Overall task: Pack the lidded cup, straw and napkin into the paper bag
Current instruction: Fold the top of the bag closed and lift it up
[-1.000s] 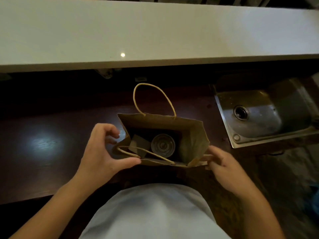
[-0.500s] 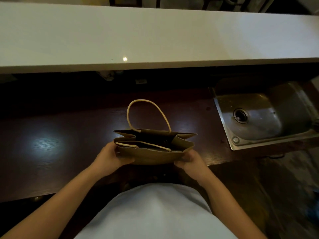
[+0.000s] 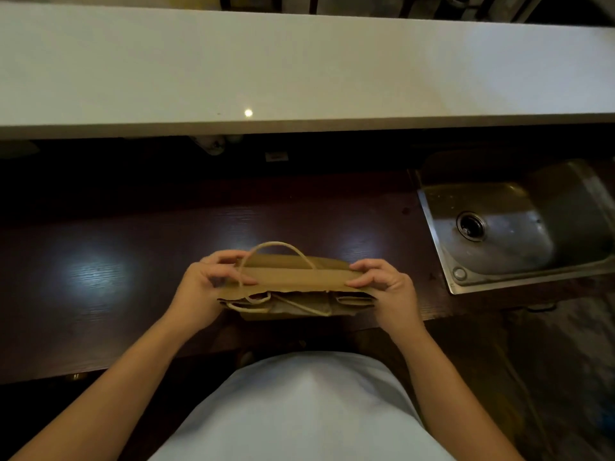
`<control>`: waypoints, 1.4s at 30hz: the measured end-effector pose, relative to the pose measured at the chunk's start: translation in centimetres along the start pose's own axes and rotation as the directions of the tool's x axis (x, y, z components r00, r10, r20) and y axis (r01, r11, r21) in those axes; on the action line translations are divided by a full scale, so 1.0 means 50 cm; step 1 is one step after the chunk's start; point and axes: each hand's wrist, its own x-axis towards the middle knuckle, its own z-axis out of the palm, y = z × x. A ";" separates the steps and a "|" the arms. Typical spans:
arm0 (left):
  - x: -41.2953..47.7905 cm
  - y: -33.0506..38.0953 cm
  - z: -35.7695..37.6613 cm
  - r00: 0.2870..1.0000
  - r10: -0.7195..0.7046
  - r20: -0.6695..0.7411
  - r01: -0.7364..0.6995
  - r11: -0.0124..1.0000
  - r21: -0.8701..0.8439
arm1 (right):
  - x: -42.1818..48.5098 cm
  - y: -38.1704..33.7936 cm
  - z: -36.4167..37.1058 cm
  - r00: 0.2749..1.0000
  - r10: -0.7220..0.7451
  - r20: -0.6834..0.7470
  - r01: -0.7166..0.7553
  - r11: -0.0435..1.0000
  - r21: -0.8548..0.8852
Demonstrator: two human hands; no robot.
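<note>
Your left hand [image 3: 203,287] and right hand [image 3: 386,287] pinch the folded top of the brown paper bag [image 3: 293,276], one at 9 o'clock and one at 3 o'clock. The bag stands on the dark, shiny wood surface [image 3: 100,277], close to its near edge. You cannot see the cup, straw or napkin now. If you press the fold down hard, you might squash the cup lid inside. The paper is thin and creased. The rope handle [image 3: 276,245] loops up, soft and bendy.
</note>
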 end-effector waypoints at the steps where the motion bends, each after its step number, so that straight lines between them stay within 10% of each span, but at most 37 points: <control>1: -0.003 -0.003 -0.002 1.000 0.016 0.012 -0.016 0.998 0.053 | 0.000 0.005 -0.002 1.000 -0.006 -0.002 0.006 0.998 -0.063; 10: 0.001 -0.019 -0.033 0.927 0.119 0.356 -0.326 0.723 0.609 | -0.006 0.003 0.004 0.997 0.017 0.075 0.009 0.942 -0.335; 19: 0.024 0.018 0.052 0.942 0.251 0.223 -0.336 0.690 0.641 | 0.022 0.000 0.085 0.972 -0.218 0.086 0.202 0.596 -0.777; 27: 0.067 -0.002 0.080 0.931 0.214 0.295 -0.361 0.645 0.673 | 0.059 -0.009 0.174 0.904 -0.276 0.327 0.426 0.510 -0.747; 42: 0.030 -0.066 0.000 0.956 0.271 0.108 -0.262 0.633 0.729 | 0.065 0.055 0.083 0.905 -0.358 0.230 0.401 0.532 -0.746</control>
